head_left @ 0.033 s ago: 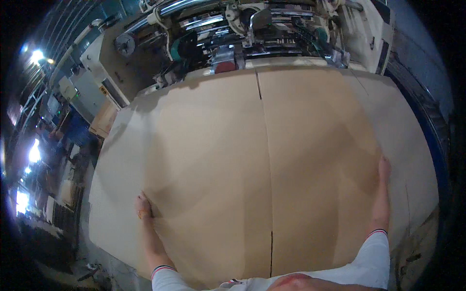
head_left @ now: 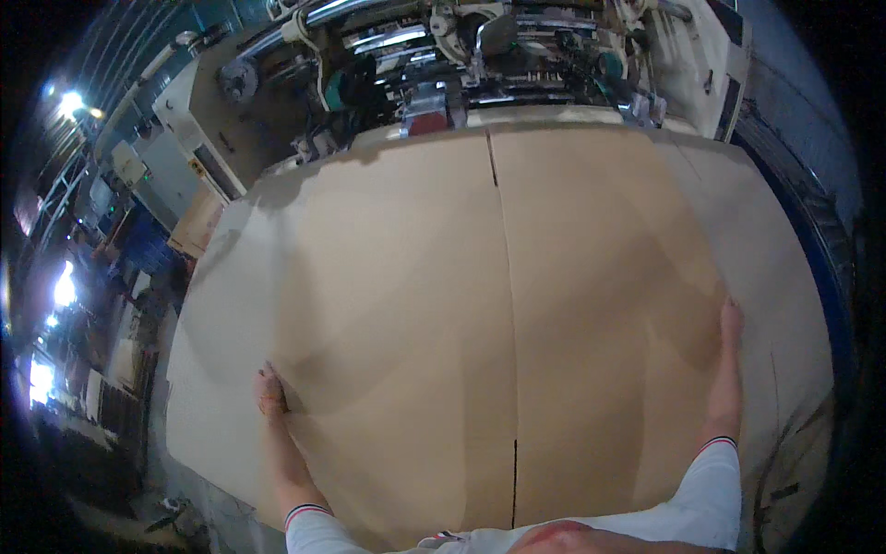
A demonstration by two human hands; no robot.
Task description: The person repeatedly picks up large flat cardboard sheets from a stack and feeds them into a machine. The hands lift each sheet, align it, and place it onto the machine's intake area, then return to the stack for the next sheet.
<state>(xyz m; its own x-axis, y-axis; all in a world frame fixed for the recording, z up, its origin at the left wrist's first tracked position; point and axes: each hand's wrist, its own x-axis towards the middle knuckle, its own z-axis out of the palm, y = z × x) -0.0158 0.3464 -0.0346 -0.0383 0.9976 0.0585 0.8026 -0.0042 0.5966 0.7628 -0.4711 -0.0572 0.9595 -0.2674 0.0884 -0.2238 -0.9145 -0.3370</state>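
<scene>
Cardboard sheet: A broad brown cardboard sheet [head_left: 397,277] lies flat before us, stretching from our white shirt [head_left: 637,524] at the near side to the foot of a machine [head_left: 471,55] at the far side.
Crease and slots: We see a long crease [head_left: 508,268] run down its middle, with a dark slot at the far end and another at the near end.
Left hand: Our left hand [head_left: 270,392] is at the sheet's left edge, fingers bent; whether they grip the board or only press it, we cannot tell.
Right hand: Our right hand [head_left: 731,321] is at the opposite edge, a little farther out; its fingers are partly hidden, so we cannot tell its hold.
Pale surface: Beyond both edges we see a wider pale surface [head_left: 217,342], either table or more board.
Machine: Metal bars and rollers span the space between light housings, with a dull red block [head_left: 427,124] near the sheet's far edge.
Workshop: Bright lights [head_left: 70,105] glare at left.
</scene>
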